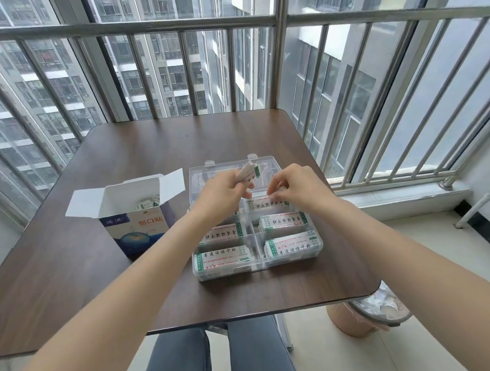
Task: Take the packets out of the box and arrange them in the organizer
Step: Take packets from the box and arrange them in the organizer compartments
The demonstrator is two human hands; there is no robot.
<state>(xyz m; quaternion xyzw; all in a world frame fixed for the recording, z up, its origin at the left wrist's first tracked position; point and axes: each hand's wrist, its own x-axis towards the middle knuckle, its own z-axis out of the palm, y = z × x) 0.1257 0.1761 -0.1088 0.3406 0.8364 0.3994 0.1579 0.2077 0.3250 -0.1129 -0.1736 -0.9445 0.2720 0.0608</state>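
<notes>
A clear plastic organizer (318,248) with its lid open lies on the dark wooden table. Stacks of white and green packets fill several of its compartments, such as the front left stack (222,255). My left hand (223,192) holds a small bundle of packets (248,171) above the back of the organizer. My right hand (294,187) hovers over the back right compartment, its fingertips pinching the edge of a packet (267,204) lying there. To the left stands the open blue and white box (139,223), with a few packets (147,204) visible inside.
The table (94,261) sits against a metal railing (220,21) and windows. A pink waste bin (369,314) stands on the floor under the table's right front corner. My legs show below the front edge.
</notes>
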